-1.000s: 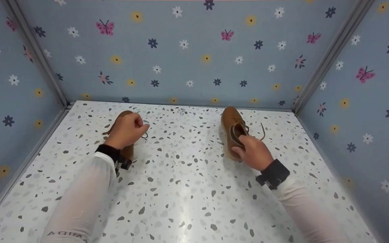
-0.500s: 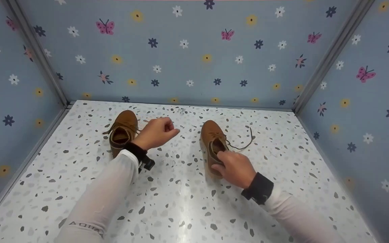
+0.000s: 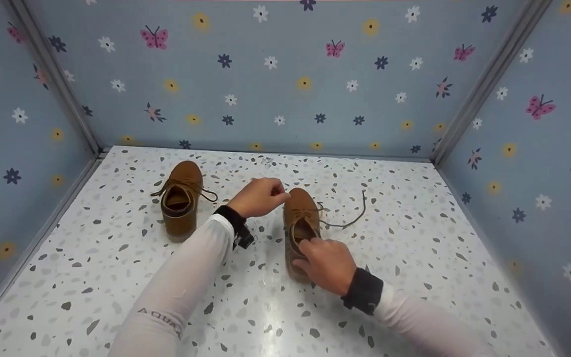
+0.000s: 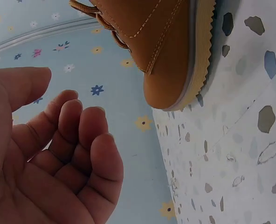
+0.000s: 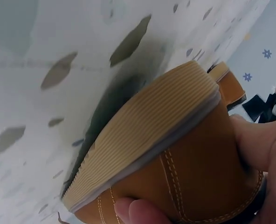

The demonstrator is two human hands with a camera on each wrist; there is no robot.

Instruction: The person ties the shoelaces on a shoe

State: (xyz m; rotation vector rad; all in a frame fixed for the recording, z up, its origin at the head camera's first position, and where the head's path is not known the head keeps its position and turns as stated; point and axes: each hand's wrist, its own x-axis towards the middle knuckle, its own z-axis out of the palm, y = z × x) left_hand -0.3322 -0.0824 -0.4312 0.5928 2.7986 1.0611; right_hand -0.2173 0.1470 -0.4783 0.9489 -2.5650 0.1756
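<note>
Brown shoe (image 3: pixel 299 204): head view, right of second shoe (image 3: pixel 180 226); right hand (image 3: pixel 329 265) grips its heel end, left hand (image 3: pixel 259 197) just beside toe. Left wrist: fingers (image 4: pixel 105 161) loosely curled, empty. Right wrist: thumb and fingers clasp heel.

On my feed I see the person in thin, close-fitting white sleeves, the left sleeve (image 3: pixel 176 292) printed with dark capitals that read AQUA as far as I can make out, the right sleeve (image 3: pixel 429 317) softly creased toward the cuff. Both the left hand (image 3: pixel 259 197) and the right hand (image 3: pixel 329 263) are bare. I make out a black left wristband (image 3: pixel 231 218) carrying a small, blocky black device (image 3: pixel 244 238), and a broad, dark right wristband (image 3: pixel 363 291) with squared edges.
</note>
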